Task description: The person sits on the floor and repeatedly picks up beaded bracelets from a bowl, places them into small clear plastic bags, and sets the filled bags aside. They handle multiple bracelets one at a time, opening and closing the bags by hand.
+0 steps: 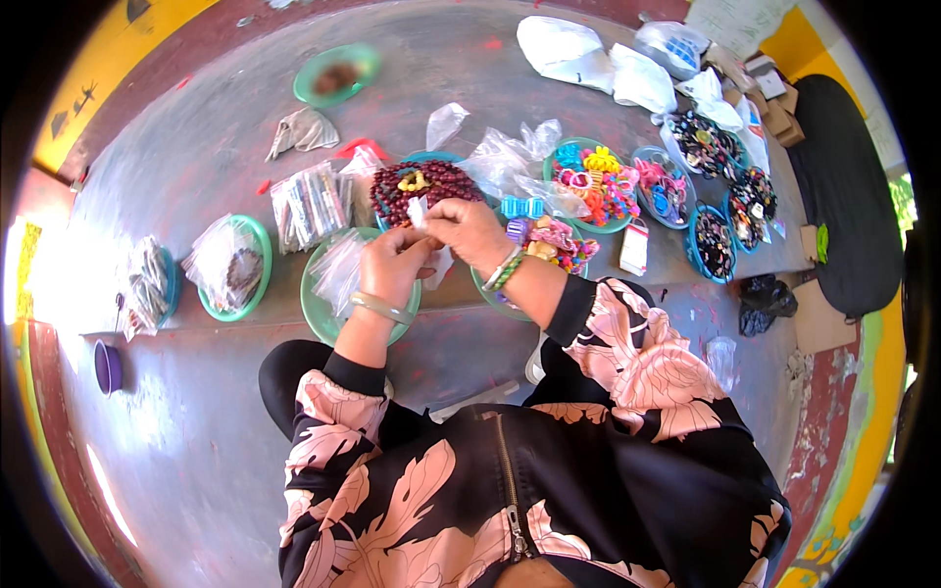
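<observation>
My left hand (392,267) and my right hand (470,233) meet over the green plates, both pinching a small clear plastic packet (420,213) with a white card in it. A pale bangle sits on my left wrist, green and white bangles on my right. Just beyond the hands stands a blue-rimmed plate of dark red beads (423,184) with a yellow piece on top. Under my left hand lies a green plate (319,299) holding clear bags. A plate of colourful hair clips (554,245) sits under my right wrist.
Several plates of bright hair ties and dark clips (716,186) line the right side. Packets in clear bags (312,204) and more green plates (235,267) lie left. White plastic bags (588,54) are far back. A purple cup (106,367) stands at left on the grey floor.
</observation>
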Demonstrator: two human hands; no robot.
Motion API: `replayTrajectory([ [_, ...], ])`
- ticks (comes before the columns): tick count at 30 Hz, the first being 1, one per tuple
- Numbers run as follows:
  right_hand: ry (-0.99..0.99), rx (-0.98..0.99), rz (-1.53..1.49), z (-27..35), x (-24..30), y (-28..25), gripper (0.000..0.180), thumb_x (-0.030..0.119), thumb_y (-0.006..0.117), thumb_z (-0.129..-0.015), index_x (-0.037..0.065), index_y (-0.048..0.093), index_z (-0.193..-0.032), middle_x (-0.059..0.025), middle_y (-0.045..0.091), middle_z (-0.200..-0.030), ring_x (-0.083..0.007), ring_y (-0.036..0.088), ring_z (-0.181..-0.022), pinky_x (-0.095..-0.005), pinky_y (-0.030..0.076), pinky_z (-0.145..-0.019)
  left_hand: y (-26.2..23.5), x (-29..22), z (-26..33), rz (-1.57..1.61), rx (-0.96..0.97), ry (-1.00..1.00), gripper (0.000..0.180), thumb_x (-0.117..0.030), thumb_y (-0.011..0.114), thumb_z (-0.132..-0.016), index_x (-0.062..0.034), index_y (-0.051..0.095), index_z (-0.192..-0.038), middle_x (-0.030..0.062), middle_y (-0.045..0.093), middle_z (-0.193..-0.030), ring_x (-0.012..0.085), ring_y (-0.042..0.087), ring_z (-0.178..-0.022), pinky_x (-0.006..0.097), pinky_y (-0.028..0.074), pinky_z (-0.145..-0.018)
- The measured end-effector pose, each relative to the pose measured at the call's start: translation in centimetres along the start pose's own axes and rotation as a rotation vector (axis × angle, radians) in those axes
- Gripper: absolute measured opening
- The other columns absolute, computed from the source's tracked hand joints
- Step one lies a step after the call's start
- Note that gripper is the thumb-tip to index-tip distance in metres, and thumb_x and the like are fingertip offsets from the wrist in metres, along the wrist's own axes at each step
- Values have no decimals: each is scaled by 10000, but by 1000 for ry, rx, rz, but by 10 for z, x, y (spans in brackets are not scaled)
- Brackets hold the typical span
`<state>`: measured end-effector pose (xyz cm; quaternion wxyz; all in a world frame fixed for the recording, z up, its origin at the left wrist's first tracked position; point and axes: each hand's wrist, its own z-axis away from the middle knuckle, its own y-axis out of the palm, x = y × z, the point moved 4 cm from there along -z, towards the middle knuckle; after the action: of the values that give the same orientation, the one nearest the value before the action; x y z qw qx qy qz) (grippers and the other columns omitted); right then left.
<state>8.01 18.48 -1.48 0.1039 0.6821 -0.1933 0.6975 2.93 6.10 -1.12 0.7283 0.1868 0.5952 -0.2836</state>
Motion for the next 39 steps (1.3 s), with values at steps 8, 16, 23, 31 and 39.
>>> replayTrajectory([
  [8, 171, 92, -171, -4, -7, -2, 112, 166, 580, -820, 57, 601, -834, 13, 591, -683, -56, 543, -593, -188, 386, -477, -7, 12, -5, 363, 94, -160, 166, -142, 510, -865, 4, 583, -898, 53, 623, -778, 101, 590, -654, 193, 489, -562],
  [16, 195, 42, -173, -8, -15, -7, 98, 137, 571, -816, 43, 596, -830, 4, 590, -677, -61, 541, -567, -198, 410, -474, -18, 9, -5, 385, -12, -121, 138, -133, 528, -852, -8, 584, -871, 46, 612, -756, 92, 576, -646, 193, 485, -561],
  [23, 143, 79, -79, -9, -5, -6, 114, 139, 511, -853, 40, 566, -863, -13, 598, -695, -48, 515, -561, -189, 391, -462, -29, 13, -12, 449, -60, -128, 116, -103, 554, -818, 10, 554, -843, 58, 577, -757, 116, 563, -675, 224, 500, -602],
  [31, -107, 301, 103, 2, 22, 9, 94, 81, 503, -839, -3, 541, -824, -33, 582, -684, -96, 567, -636, -238, 452, -587, -31, -1, -6, -29, -109, -41, 211, -154, 627, -770, 5, 561, -893, 63, 584, -718, 114, 561, -545, 229, 469, -475],
  [39, -9, 293, 75, -5, 0, 5, 88, 78, 519, -798, 8, 555, -758, -32, 584, -660, -103, 571, -588, -241, 446, -530, -46, -38, 8, -672, -222, 606, 292, 52, 521, -671, -34, 572, -945, 149, 513, -1016, 326, 535, -893, 361, 436, -768],
])
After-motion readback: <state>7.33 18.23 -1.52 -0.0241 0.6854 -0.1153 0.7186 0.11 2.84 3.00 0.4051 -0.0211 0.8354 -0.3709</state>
